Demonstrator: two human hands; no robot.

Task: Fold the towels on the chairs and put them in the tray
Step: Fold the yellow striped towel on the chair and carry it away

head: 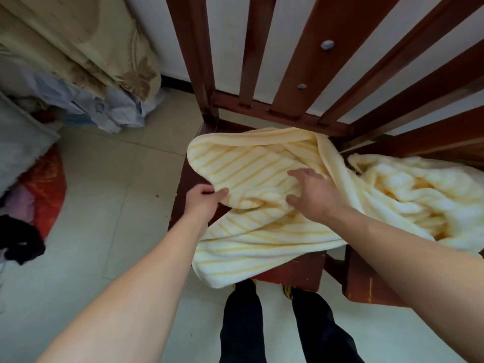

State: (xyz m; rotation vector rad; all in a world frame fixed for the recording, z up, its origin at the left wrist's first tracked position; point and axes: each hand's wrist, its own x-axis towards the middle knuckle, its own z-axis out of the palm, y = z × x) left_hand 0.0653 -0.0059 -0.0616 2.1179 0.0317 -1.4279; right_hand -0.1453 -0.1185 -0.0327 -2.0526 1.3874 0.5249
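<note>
We see a dark red wooden chair (301,74) filling the upper right of the frame. Across its seat, from centre to right edge, lies a crumpled pale yellow striped towel (262,163), one corner hanging over the front. Our left hand (203,199) pinches the towel's left edge between thumb and curled fingers. Our right hand (311,192) rests on the cloth at centre, fingers spread and relaxed.

Light is soft, even and moderately bright; its source is out of view. Faint shadow lies under the towel (248,163) below the left hand (203,203). Right of the right hand (311,197) the towel's folds wash out and blur. Chair slats (296,61) above both hands splay with wide-angle distortion; corners are soft.
</note>
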